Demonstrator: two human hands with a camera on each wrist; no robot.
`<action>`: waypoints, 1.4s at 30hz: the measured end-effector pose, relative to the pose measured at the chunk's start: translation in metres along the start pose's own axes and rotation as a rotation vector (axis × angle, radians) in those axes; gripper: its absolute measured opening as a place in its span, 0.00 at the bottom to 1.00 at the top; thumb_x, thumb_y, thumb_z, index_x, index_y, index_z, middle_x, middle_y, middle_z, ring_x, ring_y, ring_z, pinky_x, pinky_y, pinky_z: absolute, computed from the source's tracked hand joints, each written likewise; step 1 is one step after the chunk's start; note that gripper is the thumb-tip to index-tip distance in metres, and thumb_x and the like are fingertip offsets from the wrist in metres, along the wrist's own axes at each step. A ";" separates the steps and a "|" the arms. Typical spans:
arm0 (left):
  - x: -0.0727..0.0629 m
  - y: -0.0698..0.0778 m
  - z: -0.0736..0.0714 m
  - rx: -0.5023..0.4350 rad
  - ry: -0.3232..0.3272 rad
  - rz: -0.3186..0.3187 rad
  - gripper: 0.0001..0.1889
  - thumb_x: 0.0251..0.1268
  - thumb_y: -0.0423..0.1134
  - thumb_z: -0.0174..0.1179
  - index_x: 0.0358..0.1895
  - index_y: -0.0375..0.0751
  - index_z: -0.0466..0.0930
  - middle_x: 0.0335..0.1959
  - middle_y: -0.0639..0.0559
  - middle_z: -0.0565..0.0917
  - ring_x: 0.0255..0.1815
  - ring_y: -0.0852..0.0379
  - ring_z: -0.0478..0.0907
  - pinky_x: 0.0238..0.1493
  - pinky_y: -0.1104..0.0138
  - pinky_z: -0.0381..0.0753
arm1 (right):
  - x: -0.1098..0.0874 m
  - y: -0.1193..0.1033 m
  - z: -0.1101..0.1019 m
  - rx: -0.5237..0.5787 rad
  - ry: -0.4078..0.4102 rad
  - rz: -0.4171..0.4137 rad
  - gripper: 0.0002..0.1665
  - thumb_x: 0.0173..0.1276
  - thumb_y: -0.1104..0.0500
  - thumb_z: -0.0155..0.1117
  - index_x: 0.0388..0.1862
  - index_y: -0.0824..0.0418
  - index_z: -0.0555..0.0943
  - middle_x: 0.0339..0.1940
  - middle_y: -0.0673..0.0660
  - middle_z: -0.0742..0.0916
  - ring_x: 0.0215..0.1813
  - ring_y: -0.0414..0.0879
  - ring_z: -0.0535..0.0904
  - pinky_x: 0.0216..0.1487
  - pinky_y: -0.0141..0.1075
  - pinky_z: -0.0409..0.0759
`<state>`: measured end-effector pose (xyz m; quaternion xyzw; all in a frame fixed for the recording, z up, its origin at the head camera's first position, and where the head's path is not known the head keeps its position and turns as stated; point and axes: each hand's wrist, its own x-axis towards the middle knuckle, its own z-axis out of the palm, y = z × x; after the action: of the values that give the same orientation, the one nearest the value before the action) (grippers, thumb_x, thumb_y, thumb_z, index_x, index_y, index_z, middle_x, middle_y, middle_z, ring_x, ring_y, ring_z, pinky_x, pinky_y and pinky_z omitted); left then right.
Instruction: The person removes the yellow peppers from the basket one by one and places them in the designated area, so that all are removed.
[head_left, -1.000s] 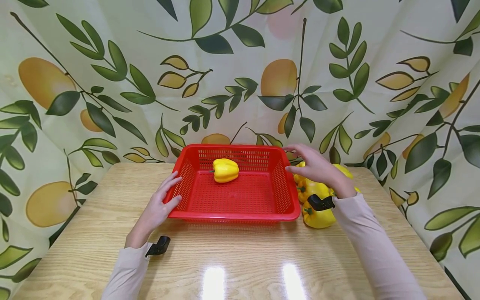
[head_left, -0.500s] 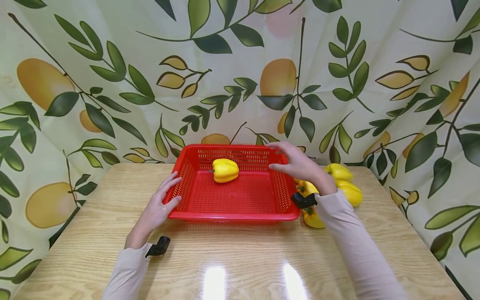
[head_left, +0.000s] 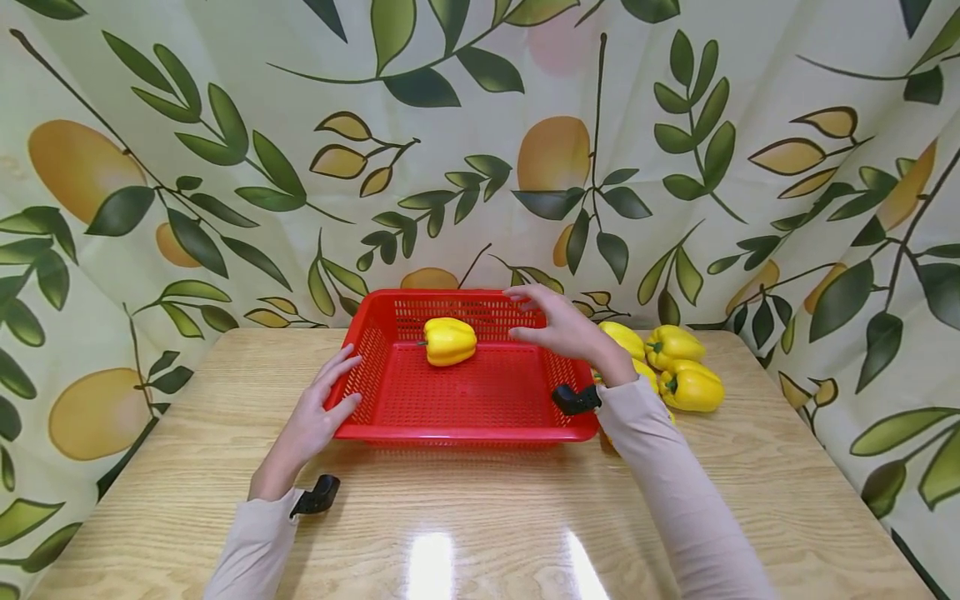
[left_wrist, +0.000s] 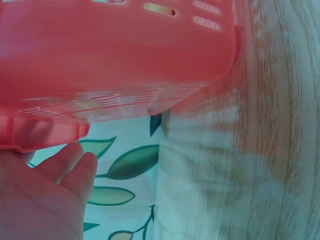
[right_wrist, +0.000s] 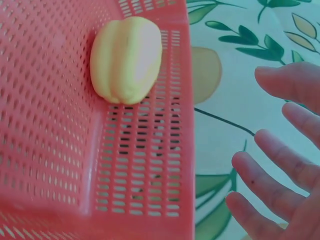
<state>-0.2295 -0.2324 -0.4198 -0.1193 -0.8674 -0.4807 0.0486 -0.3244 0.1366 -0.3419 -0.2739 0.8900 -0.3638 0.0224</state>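
A red plastic basket (head_left: 465,434) with slotted walls stands on the table, and one yellow bell pepper (head_left: 450,342) lies in it near the back wall. My left hand (head_left: 318,412) rests at the basket's left rim, fingers loosely extended; the left wrist view has its fingertips (left_wrist: 85,167) right at the rim's underside. Over the right part of the basket hovers my right hand (head_left: 566,329), empty, its fingers (right_wrist: 270,185) spread and slightly bent. The right wrist view puts it beyond the basket's rim, apart from the pepper.
Several more yellow bell peppers (head_left: 692,386) lie on the wooden table (head_left: 465,508) to the right of the basket, some hidden by my right forearm. A curtain (head_left: 465,242) printed with leaves and fruit hangs behind the table.
My right hand has moved left, from the basket's right rim to over its inside, uncovering more of the peppers at the right. My left hand, the basket and its pepper stay put.
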 end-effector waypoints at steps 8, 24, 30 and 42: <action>0.000 -0.001 0.001 -0.013 0.001 0.004 0.29 0.70 0.32 0.54 0.73 0.39 0.64 0.81 0.47 0.53 0.78 0.39 0.54 0.54 0.85 0.65 | 0.011 -0.005 0.014 -0.002 -0.015 -0.031 0.36 0.66 0.59 0.68 0.71 0.61 0.68 0.68 0.62 0.75 0.66 0.57 0.73 0.66 0.52 0.75; 0.001 -0.003 0.002 0.003 0.008 0.018 0.29 0.69 0.31 0.54 0.73 0.38 0.64 0.81 0.46 0.53 0.78 0.39 0.54 0.67 0.53 0.73 | 0.036 -0.003 0.049 0.038 -0.055 -0.030 0.34 0.66 0.61 0.68 0.69 0.63 0.69 0.67 0.64 0.76 0.68 0.60 0.72 0.70 0.53 0.71; 0.002 -0.003 0.003 0.014 0.008 0.021 0.28 0.70 0.32 0.54 0.73 0.39 0.65 0.81 0.47 0.54 0.79 0.40 0.53 0.65 0.72 0.67 | 0.042 -0.003 0.062 -0.028 -0.075 0.003 0.34 0.65 0.58 0.69 0.69 0.60 0.70 0.69 0.61 0.75 0.71 0.56 0.69 0.73 0.51 0.68; 0.001 -0.003 0.002 -0.018 0.013 0.035 0.28 0.69 0.30 0.54 0.72 0.36 0.65 0.81 0.44 0.54 0.79 0.37 0.51 0.70 0.38 0.64 | 0.054 -0.004 0.080 -0.080 -0.134 0.016 0.34 0.66 0.59 0.68 0.70 0.58 0.69 0.70 0.58 0.72 0.70 0.53 0.68 0.74 0.47 0.68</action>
<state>-0.2315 -0.2315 -0.4228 -0.1317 -0.8605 -0.4883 0.0618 -0.3491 0.0562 -0.3899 -0.2911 0.9025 -0.3086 0.0739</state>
